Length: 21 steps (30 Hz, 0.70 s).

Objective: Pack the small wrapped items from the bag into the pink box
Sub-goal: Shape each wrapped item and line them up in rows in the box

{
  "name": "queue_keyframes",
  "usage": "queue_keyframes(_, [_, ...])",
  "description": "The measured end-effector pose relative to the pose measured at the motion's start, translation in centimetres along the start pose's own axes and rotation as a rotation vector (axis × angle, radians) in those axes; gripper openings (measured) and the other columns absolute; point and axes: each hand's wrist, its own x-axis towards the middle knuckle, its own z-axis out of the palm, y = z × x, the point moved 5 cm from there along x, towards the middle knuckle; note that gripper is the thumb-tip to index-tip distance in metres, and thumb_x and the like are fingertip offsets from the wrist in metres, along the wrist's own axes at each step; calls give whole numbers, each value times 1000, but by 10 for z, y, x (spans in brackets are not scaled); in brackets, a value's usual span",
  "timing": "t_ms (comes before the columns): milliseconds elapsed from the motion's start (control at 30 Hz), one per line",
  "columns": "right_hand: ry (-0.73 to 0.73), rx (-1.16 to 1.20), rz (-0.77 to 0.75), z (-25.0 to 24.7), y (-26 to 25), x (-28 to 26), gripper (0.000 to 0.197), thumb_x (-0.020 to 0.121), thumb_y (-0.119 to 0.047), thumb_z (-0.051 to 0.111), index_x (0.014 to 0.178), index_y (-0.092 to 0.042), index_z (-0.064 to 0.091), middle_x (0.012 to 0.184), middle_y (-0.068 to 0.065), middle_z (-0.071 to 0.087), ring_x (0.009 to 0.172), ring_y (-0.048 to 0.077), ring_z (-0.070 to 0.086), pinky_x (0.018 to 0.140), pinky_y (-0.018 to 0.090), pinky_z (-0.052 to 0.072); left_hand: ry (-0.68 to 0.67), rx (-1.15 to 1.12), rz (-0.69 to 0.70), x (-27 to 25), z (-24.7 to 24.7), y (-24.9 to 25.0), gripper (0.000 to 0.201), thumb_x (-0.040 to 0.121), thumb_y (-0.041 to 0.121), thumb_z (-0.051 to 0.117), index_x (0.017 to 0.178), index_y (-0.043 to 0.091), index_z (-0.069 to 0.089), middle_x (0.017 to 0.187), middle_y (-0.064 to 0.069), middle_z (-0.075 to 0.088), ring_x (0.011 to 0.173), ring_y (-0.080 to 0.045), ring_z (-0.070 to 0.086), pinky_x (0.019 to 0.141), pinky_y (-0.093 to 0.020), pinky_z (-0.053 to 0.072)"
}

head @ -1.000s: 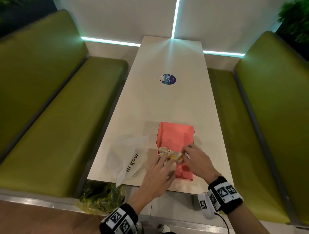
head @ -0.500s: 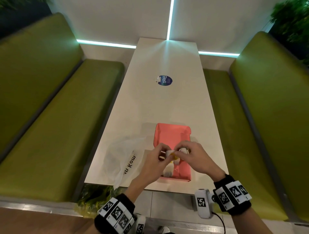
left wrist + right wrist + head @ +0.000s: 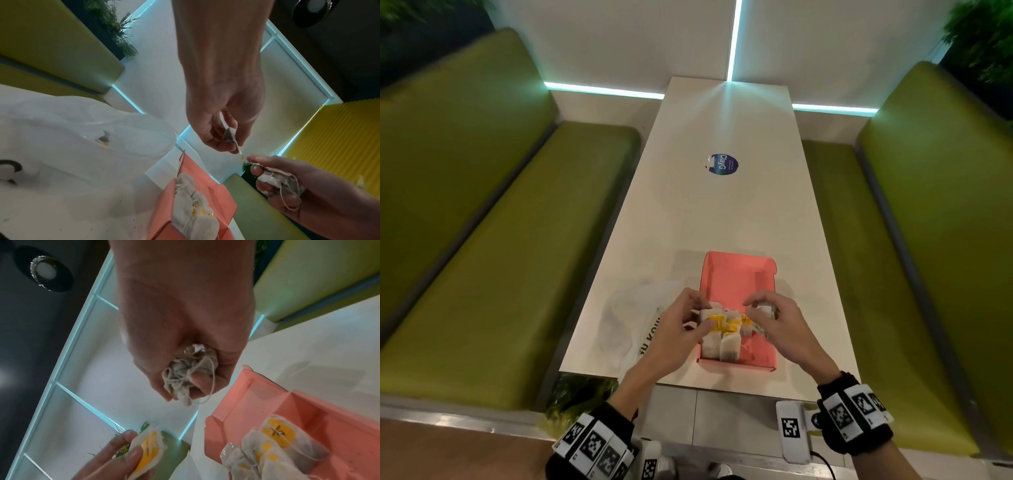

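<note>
The open pink box (image 3: 738, 277) lies on the table's near end, with several white tea bags with yellow tags (image 3: 726, 346) in its near left corner. Over the box, my left hand (image 3: 698, 318) pinches a tea bag (image 3: 148, 451) by its yellow-tagged end. My right hand (image 3: 756, 308) grips a crumpled bundle of tea bags and strings (image 3: 189, 374). In the left wrist view, the left hand (image 3: 232, 146) pinches its bag just above the right hand's bundle (image 3: 275, 178). The white plastic bag (image 3: 626, 322) lies to the left of the box.
The long white table (image 3: 722, 212) carries a round blue sticker (image 3: 722, 164) further back. Green benches (image 3: 493, 260) flank both sides. The near table edge is just behind the box. A green plant (image 3: 582, 394) sits below the table's near left corner.
Both hands have risen from the box's near end and drawn slightly apart, each holding tea bags. Several bags now lie in the box's near left corner.
</note>
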Motion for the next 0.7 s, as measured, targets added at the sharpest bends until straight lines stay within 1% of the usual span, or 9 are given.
queue_keyframes(67, [-82, 47, 3, 6, -5, -4, 15, 91, -13, 68, 103, -22, 72, 82, -12, 68, 73, 0, 62, 66, 14, 46, 10, -41, 0, 2, -2, 4, 24, 88, -2, 70, 99, 9, 53, 97, -11, 63, 70, -12, 60, 57, -29, 52])
queue_keyframes(133, [-169, 101, 21, 17, -11, -7, 21, 92, -15, 69, 112, -20, 70, 78, -10, 68, 65, -1, 60, 60, 13, 46, 23, -77, 4, 3, -4, 7, 23, 87, -3, 71, 98, 9, 54, 100, -17, 60, 72, -16, 60, 57, -30, 54])
queue_keyframes(167, [-186, 102, 16, 22, -14, -8, 21, 92, -15, 69, 113, -18, 70, 79, -8, 68, 65, -1, 61, 60, 13, 46, 26, -86, 7, 3, -4, 8, 23, 87, -3, 71, 98, 9, 54, 101, -19, 59, 73, -18, 61, 57, -30, 54])
queue_keyframes(267, [-115, 88, -43, 26, -16, -6, 9, 93, -11, 67, 99, -9, 74, 88, 4, 72, 81, 8, 64, 74, 18, 49, 19, -82, 5, 3, -3, 10, 19, 87, 0, 72, 97, 5, 57, 99, -17, 59, 74, -21, 61, 60, -32, 56])
queue_keyframes(333, [-82, 114, -45, 24, -16, -6, 9, 93, -10, 67, 92, -6, 74, 88, 9, 72, 81, 10, 64, 75, 19, 48, 19, -46, 5, 4, -5, 9, 16, 88, 3, 73, 94, 1, 59, 92, -18, 61, 71, -19, 63, 65, -37, 56])
queue_keyframes(433, [-102, 100, -48, 20, -19, -8, 9, 93, -14, 67, 90, -9, 74, 87, 3, 72, 84, 12, 65, 77, 20, 48, 15, 7, -1, 3, -9, 7, 15, 89, 6, 72, 90, -1, 59, 84, -18, 64, 71, -21, 67, 74, -47, 55])
queue_keyframes(500, [-125, 100, -39, 16, -21, -9, 9, 93, -15, 67, 88, -11, 74, 84, -2, 72, 82, 10, 64, 77, 19, 48, 21, 13, -6, 2, -13, 7, 13, 89, 4, 71, 88, -1, 59, 84, -19, 64, 72, -27, 67, 75, -50, 55])
queue_keyframes(600, [-134, 122, 5, 11, -19, -9, 11, 94, -16, 65, 88, -12, 73, 81, -2, 69, 75, 10, 60, 69, 21, 47, 26, 22, -10, 2, -18, 9, 12, 89, 3, 69, 88, -1, 58, 85, -22, 64, 73, -34, 65, 72, -47, 56])
queue_keyframes(700, [-93, 120, 9, 8, -19, -9, 8, 94, -14, 65, 90, -11, 72, 83, 5, 69, 72, 13, 59, 64, 22, 47, 35, -30, -31, 1, -21, 12, 14, 90, -1, 67, 91, -6, 54, 84, -27, 62, 65, -26, 64, 65, -37, 55])
